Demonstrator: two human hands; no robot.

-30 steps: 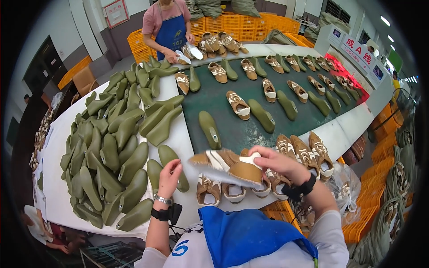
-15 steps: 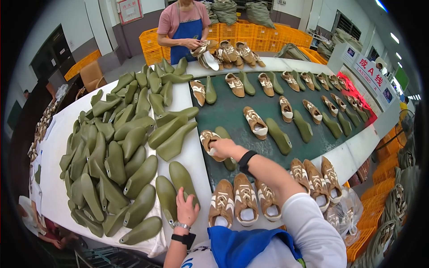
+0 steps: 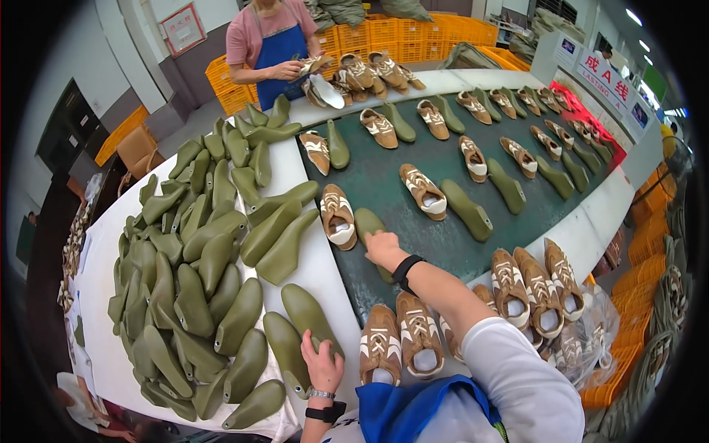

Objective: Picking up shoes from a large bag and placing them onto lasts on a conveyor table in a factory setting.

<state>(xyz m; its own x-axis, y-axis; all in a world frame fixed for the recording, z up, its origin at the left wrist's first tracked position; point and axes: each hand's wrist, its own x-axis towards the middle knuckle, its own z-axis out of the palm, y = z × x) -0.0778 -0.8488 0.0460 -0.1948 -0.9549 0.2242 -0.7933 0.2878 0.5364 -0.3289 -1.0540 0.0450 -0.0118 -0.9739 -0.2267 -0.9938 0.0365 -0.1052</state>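
My right hand (image 3: 383, 249) reaches across the dark green conveyor belt (image 3: 443, 267), its fingers closed on the heel end of a green shoe last (image 3: 368, 219). Just left of that last lies a brown sneaker (image 3: 337, 214) with white stripes, untouched. My left hand (image 3: 323, 363) is at the white table edge, fingers curled over the near end of a green shoe last (image 3: 306, 314). Another shoe last (image 3: 285, 347) lies close beside it on the left. In front of my body stand brown sneakers (image 3: 381, 340) in a row, partly hidden by my right arm.
A large heap of shoe lasts (image 3: 188, 295) covers the white table on the left. Sneakers and lasts line the belt in two rows. Across the table a person in a blue apron (image 3: 281, 59) handles a sneaker. Orange crates (image 3: 639, 295) and a plastic bag (image 3: 591, 336) are at right.
My right hand has let go of the sneaker at the belt's left end and moved onto the shoe last beside it. My left hand stays by the same lasts; the whole view has shifted slightly.
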